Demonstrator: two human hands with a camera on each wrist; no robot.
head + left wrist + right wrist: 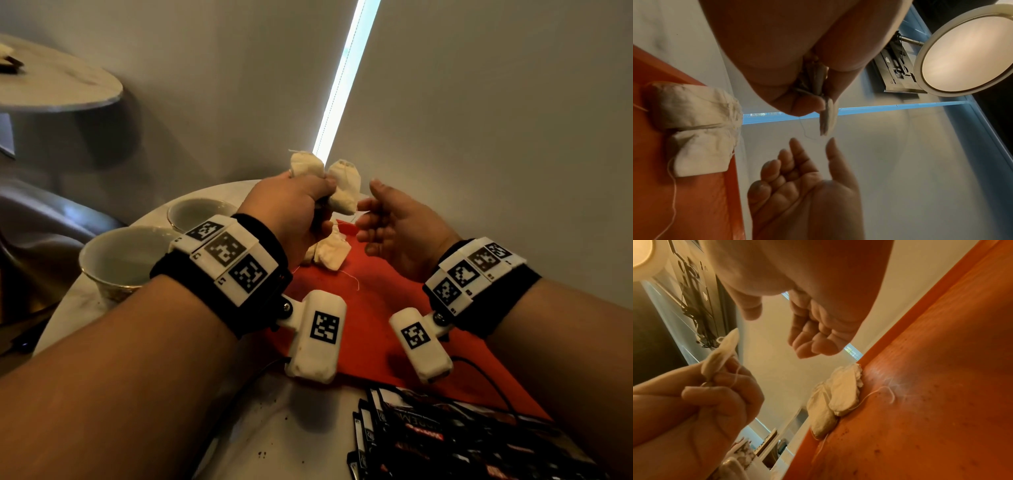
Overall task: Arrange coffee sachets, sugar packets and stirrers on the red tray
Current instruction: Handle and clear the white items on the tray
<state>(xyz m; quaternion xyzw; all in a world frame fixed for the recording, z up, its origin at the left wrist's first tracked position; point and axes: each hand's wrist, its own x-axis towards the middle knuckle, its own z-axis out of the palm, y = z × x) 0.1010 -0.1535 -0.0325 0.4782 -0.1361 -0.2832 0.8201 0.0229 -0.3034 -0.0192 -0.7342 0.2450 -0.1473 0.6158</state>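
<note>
My left hand (301, 209) grips a bunch of white tea-bag-like sachets (344, 186) above the far end of the red tray (383, 305); their tops stick up out of the fist. In the left wrist view the held sachets (827, 116) poke out past the fingers. My right hand (387, 222) hovers just right of them, fingers relaxed and spread, holding nothing; it shows palm-up (801, 181) in the left wrist view. Two more white sachets (330, 255) with loose strings lie on the tray's far end, also seen in the right wrist view (836, 395).
Two white cups (120, 257) (198, 212) stand on the round white table (274, 428) left of the tray. A fan of dark coffee sachets (455, 438) lies at the table's near edge. A wall and a bright window slit are behind.
</note>
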